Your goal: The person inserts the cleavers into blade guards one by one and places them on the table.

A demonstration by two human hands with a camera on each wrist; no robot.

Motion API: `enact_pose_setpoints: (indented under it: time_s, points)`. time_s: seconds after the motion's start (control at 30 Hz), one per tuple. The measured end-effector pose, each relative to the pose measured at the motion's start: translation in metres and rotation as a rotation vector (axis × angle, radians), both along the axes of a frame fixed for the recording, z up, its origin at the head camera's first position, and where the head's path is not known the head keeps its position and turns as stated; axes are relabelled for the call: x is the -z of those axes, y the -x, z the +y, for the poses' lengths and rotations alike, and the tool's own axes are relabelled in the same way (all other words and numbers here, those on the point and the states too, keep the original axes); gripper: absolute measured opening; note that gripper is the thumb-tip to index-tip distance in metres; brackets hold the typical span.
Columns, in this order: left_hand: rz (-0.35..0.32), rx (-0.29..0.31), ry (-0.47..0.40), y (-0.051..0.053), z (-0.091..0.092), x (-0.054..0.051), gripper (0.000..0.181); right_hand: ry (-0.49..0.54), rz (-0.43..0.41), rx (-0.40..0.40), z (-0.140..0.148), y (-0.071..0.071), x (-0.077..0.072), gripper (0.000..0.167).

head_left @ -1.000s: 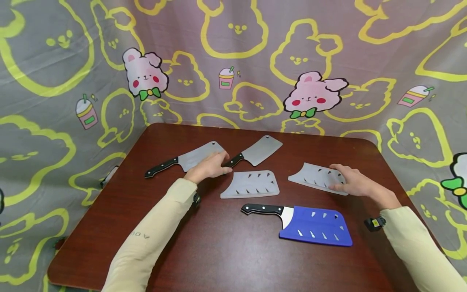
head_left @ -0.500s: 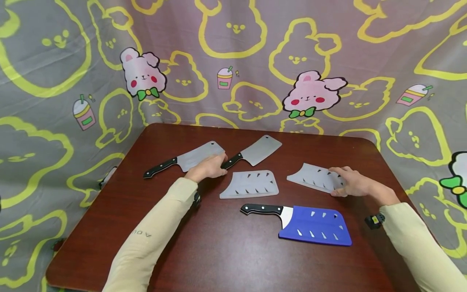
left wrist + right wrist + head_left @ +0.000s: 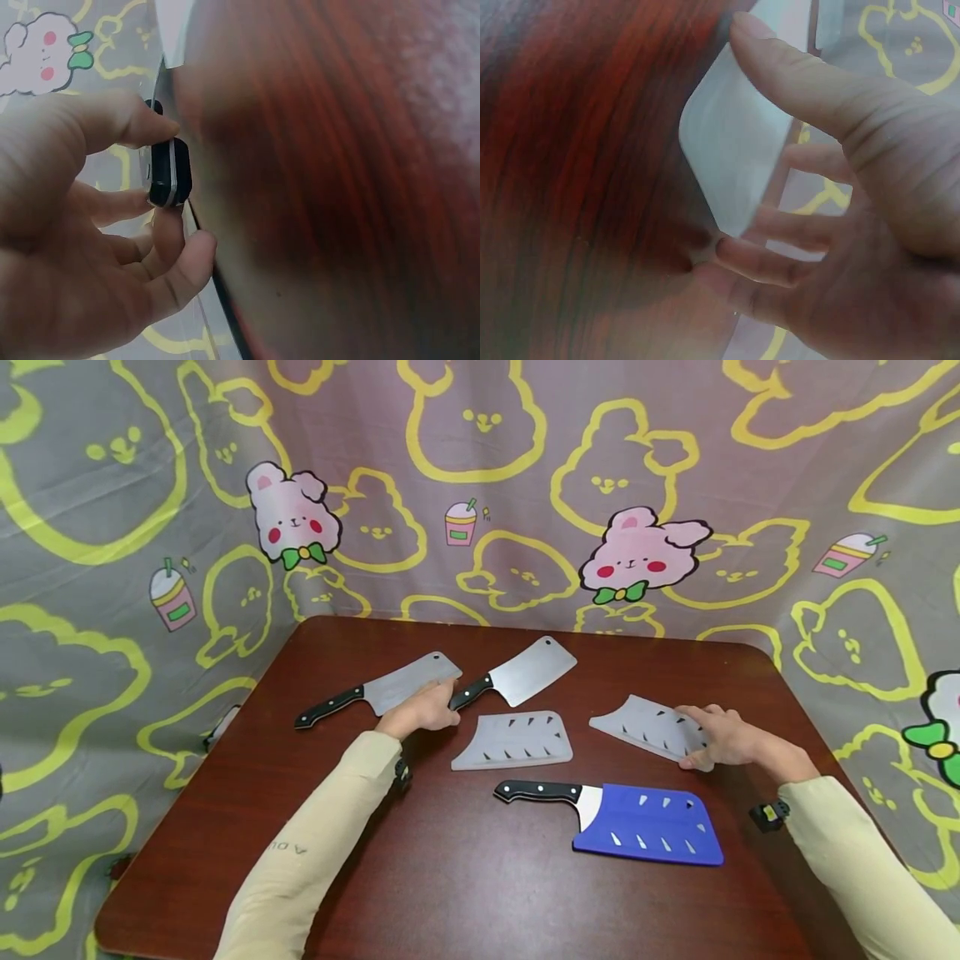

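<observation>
My left hand [image 3: 423, 706] pinches the black handle [image 3: 171, 172] of a cleaver [image 3: 534, 671] between thumb and fingers. That cleaver's bare steel blade points away to the right. Left of this hand lies a second cleaver [image 3: 405, 683] with a grey-looking blade, partly behind my fingers. My right hand [image 3: 723, 737] grips the right end of a whitish blade cover [image 3: 648, 725] with triangular slots. In the right wrist view my thumb lies at one edge of the cover [image 3: 735, 142] and the fingers at the other. A similar white cover [image 3: 517, 740] lies between the hands.
A cleaver in a blue slotted cover [image 3: 648, 824] lies nearest on the dark red-brown table [image 3: 450, 877], its black handle [image 3: 540, 789] pointing left. A patterned curtain [image 3: 525, 468] surrounds the table's back and sides.
The cleaver in my left hand has shifted slightly leftward. The cover in my right hand has turned a little, its right end coming nearer. The other items lie still.
</observation>
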State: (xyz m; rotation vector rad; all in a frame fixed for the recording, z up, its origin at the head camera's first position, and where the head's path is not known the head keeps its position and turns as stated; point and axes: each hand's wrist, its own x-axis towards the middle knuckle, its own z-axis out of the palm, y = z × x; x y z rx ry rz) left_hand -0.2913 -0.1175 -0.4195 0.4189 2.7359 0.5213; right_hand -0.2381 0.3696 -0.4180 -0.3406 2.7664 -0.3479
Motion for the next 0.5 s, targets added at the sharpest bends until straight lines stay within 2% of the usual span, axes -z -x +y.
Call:
enact_pose_setpoints:
  time_s: [0.17, 0.33, 0.5]
  points:
    - [0.046, -0.016, -0.019, 0.000, -0.002, -0.003, 0.056, -0.026, 0.050, 0.028, -0.002, -0.002, -0.002, 0.110]
    - [0.063, 0.003, -0.044, -0.003, -0.003, -0.010, 0.046, -0.017, 0.103, 0.045, -0.004, -0.003, -0.007, 0.111]
    - [0.060, -0.014, -0.108, -0.009, -0.001, -0.015, 0.041, 0.010, 0.119, 0.042, -0.004, -0.004, -0.014, 0.092]
